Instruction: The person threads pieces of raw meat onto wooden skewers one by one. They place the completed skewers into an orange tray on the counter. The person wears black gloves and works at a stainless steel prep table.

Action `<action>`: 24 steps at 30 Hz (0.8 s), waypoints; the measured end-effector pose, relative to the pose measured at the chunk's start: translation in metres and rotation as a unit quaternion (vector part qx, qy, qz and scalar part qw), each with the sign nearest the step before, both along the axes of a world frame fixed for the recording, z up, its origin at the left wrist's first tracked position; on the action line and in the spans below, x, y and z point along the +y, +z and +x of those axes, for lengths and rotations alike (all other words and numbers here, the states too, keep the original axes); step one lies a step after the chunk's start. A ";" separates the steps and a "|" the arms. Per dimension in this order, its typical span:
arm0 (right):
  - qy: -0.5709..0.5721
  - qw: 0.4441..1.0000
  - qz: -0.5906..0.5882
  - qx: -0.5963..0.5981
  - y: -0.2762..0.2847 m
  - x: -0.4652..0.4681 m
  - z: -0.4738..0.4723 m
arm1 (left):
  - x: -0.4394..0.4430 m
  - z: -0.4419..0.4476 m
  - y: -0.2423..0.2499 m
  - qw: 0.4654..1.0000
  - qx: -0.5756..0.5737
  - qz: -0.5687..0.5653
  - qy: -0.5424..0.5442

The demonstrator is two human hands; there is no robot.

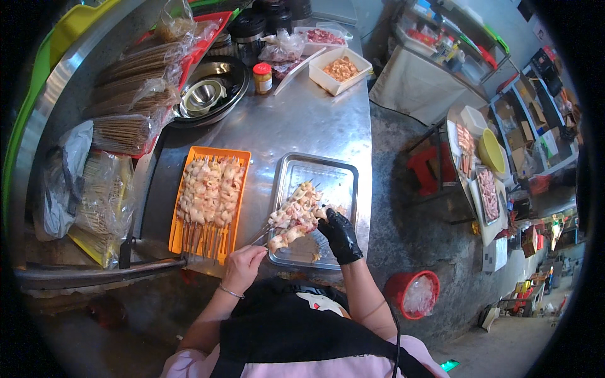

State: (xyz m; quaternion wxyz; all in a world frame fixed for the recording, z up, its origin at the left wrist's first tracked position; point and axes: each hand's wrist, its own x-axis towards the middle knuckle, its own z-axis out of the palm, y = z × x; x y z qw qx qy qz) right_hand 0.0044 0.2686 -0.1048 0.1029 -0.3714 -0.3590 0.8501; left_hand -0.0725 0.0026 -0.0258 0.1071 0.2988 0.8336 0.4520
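Observation:
My left hand [243, 269], bare with a bangle at the wrist, pinches the lower end of a skewer threaded with raw pale meat [286, 238]. My right hand [340, 238] wears a black glove, and its fingers close on a piece of raw meat [324, 212] near the skewer's far end. Both work over a shallow stainless steel tray [338, 171]. Several finished-looking meat skewers [302, 201] lie there in a slanted pile, partly behind the held one. Left of it, an orange plastic tray [218, 152] bears rows of loaded skewers [210, 189], their handles towards me.
Bagged bamboo sticks [125, 132] fill a red tray at the left. Behind stand a black basin [236, 101], a red-lidded jar [262, 78] and a white tub of marinated meat [340, 71]. A red bucket [406, 295] is on the floor, right of the steel table [326, 118].

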 end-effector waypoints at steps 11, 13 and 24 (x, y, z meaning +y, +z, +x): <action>0.059 0.998 -0.029 0.014 -0.011 -0.013 0.011 | 0.011 0.009 -0.001 1.000 0.014 -0.004 -0.005; 0.025 0.997 -0.074 0.022 -0.007 -0.010 0.014 | 0.014 0.012 -0.003 0.999 0.035 0.012 -0.006; 0.124 0.992 -0.010 0.007 0.018 -0.035 0.013 | 0.019 0.022 -0.004 0.999 0.036 0.008 -0.002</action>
